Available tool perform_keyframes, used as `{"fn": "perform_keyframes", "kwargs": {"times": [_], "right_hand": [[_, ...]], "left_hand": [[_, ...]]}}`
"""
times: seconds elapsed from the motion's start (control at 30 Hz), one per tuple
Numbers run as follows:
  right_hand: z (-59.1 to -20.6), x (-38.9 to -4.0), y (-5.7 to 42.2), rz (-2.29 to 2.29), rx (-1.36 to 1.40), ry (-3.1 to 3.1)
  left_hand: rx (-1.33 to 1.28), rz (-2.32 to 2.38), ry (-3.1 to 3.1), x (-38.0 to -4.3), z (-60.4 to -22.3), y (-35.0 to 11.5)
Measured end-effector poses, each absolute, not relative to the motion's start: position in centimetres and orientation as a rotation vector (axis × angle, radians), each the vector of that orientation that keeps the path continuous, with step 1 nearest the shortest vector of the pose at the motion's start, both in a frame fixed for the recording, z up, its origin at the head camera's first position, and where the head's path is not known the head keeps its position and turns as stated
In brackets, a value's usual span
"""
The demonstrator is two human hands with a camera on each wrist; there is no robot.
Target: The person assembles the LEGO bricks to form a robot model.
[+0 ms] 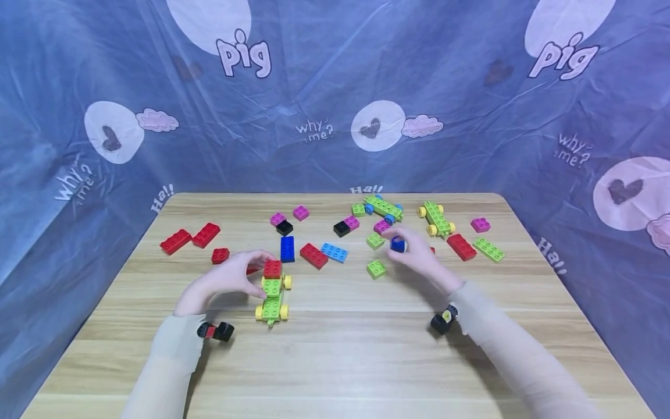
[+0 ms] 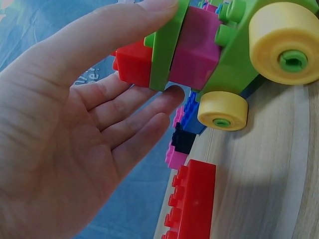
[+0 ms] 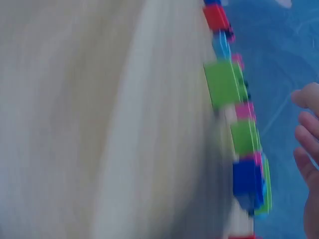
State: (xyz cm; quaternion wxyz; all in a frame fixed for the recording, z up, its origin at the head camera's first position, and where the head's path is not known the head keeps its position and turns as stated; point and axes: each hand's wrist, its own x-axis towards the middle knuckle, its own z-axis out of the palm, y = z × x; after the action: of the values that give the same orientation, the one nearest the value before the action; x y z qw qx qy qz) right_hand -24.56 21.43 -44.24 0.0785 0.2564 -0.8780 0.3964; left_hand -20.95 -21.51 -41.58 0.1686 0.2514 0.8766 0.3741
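Note:
My left hand [image 1: 237, 273] holds a block car [image 1: 271, 311], a green wheeled base with yellow wheels. In the left wrist view, a pink brick [image 2: 195, 47] sits on the base, then a green brick [image 2: 169, 47] and a red brick [image 2: 135, 62] on top. The thumb lies along the green brick while the fingers reach around the far side. My right hand [image 1: 416, 256] hovers over a dark blue brick [image 1: 398, 244], thumb and fingers apart. In the right wrist view its fingers [image 3: 308, 137] stand clear of that blue brick [image 3: 246, 179].
Near the right hand lie green bricks [image 1: 376, 269] and a pink brick [image 1: 382, 227]. Two more green wheeled bases, one blue-wheeled [image 1: 384, 208] and one yellow-wheeled [image 1: 437, 220], stand farther back. Red bricks [image 1: 175, 241] lie at left; a long blue brick [image 1: 287, 249] sits mid-table.

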Motion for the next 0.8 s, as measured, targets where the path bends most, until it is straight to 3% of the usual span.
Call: {"fn": "perform_keyframes", "kwargs": {"times": [0.8], "right_hand": [[-44.1,-28.8,31.5,1.042,0.426,-2.792]], "left_hand": [[0.773,1.059,2.504,-20.8,-41.7,-21.6]]}}
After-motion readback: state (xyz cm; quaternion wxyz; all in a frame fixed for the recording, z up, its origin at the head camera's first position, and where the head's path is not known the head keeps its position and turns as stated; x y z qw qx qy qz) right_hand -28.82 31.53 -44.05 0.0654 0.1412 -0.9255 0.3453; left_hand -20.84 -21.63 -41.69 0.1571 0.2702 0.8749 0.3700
